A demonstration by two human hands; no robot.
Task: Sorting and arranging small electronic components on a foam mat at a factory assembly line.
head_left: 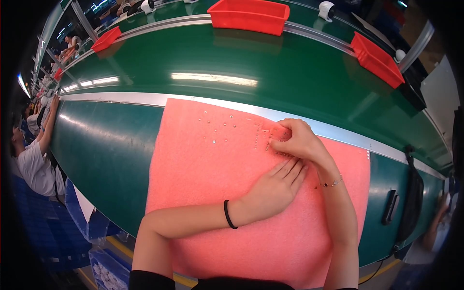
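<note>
A pink felt-like sheet (203,179) covers the bench in front of me. Small shiny metal pieces, like screws or studs, lie on it. One loose group (214,141) is spread near the sheet's upper left, and a denser cluster (267,145) sits by my right hand. My right hand (303,141) rests at that cluster, thumb and index finger apart with pieces between and below them; its other fingers are partly hidden. Just below it, my left hand (270,192) lies flat on the sheet, fingers stretched toward the right wrist, holding nothing visible.
Beyond the bench's metal edge runs a green conveyor belt (203,58). Red trays (249,18) stand along its far rail. A black oblong object (390,207) and a black strap or bag (411,203) lie to the right. Another person (36,159) works at the left.
</note>
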